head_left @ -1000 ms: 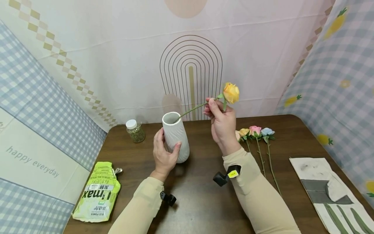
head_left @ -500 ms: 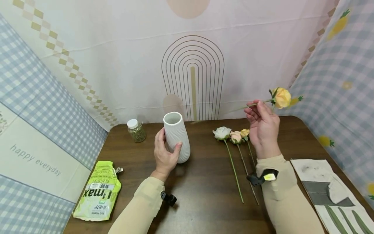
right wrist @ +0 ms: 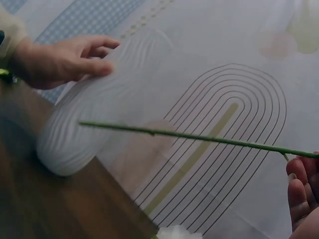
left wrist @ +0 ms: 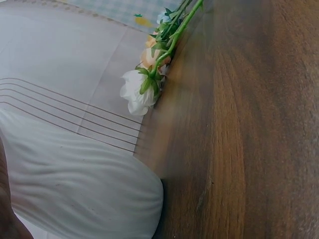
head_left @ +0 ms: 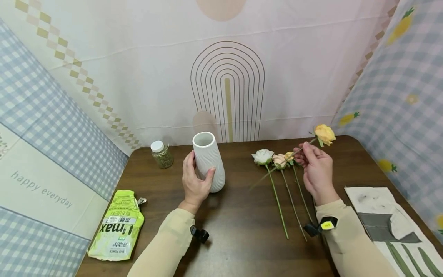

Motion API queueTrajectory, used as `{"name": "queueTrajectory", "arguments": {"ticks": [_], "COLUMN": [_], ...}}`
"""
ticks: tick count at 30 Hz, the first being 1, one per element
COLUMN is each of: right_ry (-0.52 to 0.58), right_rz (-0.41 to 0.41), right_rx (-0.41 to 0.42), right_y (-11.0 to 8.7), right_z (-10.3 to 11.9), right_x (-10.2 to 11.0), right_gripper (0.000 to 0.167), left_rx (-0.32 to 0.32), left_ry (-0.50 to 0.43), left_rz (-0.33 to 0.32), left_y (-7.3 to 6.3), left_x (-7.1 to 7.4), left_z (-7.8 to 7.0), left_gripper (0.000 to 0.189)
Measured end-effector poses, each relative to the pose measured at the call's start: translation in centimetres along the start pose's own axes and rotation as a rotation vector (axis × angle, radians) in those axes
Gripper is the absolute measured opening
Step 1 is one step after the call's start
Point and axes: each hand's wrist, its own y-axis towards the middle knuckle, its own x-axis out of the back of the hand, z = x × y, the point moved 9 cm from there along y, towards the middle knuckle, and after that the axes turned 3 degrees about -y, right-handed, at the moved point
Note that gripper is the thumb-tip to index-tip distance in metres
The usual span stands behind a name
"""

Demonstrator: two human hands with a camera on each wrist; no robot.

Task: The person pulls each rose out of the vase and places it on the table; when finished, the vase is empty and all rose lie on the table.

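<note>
My left hand grips a white ridged vase around its side; the vase stands tilted on the table, with nothing showing at its mouth. In my right hand, thumb and fingers pinch a yellow rose by its stem just below the bloom. Its thin green stem slants down to the left over the row of lying flowers. A white rose, a peach rose and a yellow-orange rose lie there. A blue rose shows behind them in the left wrist view.
A white-lidded jar of green bits stands at the back left. Nearer lies a green printed bag with a metal clip. A white and grey cloth-like sheet lies at the right edge of the brown table.
The yellow rose's stem came out of the vase mouth. My right hand carried it to the right, then lowered it over the lying flowers. My left hand stayed on the vase.
</note>
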Motion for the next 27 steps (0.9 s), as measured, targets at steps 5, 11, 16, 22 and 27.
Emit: {"name": "queueTrajectory", "arguments": {"ticks": [5, 11, 16, 22, 27], "right_ry": [-0.109, -0.212, -0.344, -0.589, -0.682], "right_rz": [-0.049, -0.116, -0.057, 0.076, 0.161], "right_rx": [0.061, 0.115, 0.183, 0.237, 0.211], "right_y": [-0.4, -1.1, -1.6, -2.8, -3.0], "right_z": [-0.7, -1.3, -1.4, -1.3, -3.3], "right_x": [0.7, 0.9, -0.6, -4.0, -5.5], "right_gripper": [0.027, 0.024, 0.028, 0.026, 0.023], "left_rx": [0.001, 0.005, 0.001, 0.003, 0.004], "left_ry": [0.007, -0.001, -0.01, -0.001, 0.002], "left_rz": [-0.008, -0.002, -0.011, -0.003, -0.001], "left_y": [0.0, 0.0, 0.0, 0.0, 0.0], "left_x": [0.0, -0.1, 0.0, 0.1, 0.0], "left_z": [0.0, 0.1, 0.1, 0.0, -0.1], "left_gripper": [0.075, 0.075, 0.075, 0.077, 0.077]}}
